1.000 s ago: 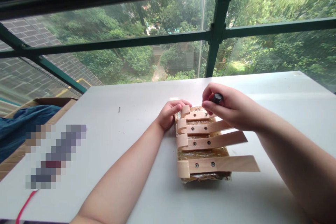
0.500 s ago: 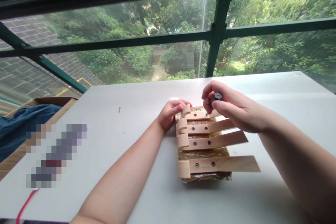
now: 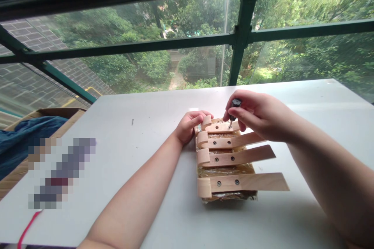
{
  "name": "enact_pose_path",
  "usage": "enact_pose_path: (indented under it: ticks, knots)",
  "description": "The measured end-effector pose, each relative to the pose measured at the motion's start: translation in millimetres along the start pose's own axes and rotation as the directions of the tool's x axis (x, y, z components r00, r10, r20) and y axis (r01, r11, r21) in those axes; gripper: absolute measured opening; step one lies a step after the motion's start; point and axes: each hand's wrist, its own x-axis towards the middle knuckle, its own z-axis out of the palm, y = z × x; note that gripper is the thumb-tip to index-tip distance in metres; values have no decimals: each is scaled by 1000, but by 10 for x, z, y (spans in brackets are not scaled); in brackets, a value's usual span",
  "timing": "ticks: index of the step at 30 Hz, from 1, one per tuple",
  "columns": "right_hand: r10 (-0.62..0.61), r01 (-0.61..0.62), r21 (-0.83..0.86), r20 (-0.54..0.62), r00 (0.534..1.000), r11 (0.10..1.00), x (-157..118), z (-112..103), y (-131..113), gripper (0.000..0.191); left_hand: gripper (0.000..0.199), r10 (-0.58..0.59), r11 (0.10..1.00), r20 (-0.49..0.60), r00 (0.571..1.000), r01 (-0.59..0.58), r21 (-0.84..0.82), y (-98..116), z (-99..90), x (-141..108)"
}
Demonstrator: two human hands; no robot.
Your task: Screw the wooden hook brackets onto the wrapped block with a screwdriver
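My right hand is closed around the black handle of a short screwdriver. The driver stands tilted, its tip on the right screw of the farthest wooden strip. My left hand grips the far left corner of a tape-wrapped block, thumb against the raised curved end of that strip. The strip's left hole looks dark, with no screw head visible. Nearer to me lie more pale wooden strips, including the nearest one, each showing two screws. My right hand hides part of the far strip's tail.
The block rests on a white table. At the left are a cardboard box with blue cloth, a pixelated patch, and a red cord. Green-framed windows rise behind the table.
The screwdriver has tipped more upright in my right hand, so its metal shaft now shows with the tip at the far strip's screw. My left hand and the block stay in place.
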Motion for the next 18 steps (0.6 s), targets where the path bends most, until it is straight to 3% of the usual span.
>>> enact_pose_path:
  ticks: [9,12,18]
  knots:
    - [62,-75,-90,-140,988,993,5,-42,68,28,41,-7,1000,-9,1000,7,-9,14,14,0]
    - [75,-96,-100,-196,978,990,21,-24,81,24,40,-1,1000,-2,1000,1,-12,5,8,2]
    - [-65,55,-62,-160,985,997,27,18,53,16,40,-5,1000,-4,1000,5,-15,3,5,2]
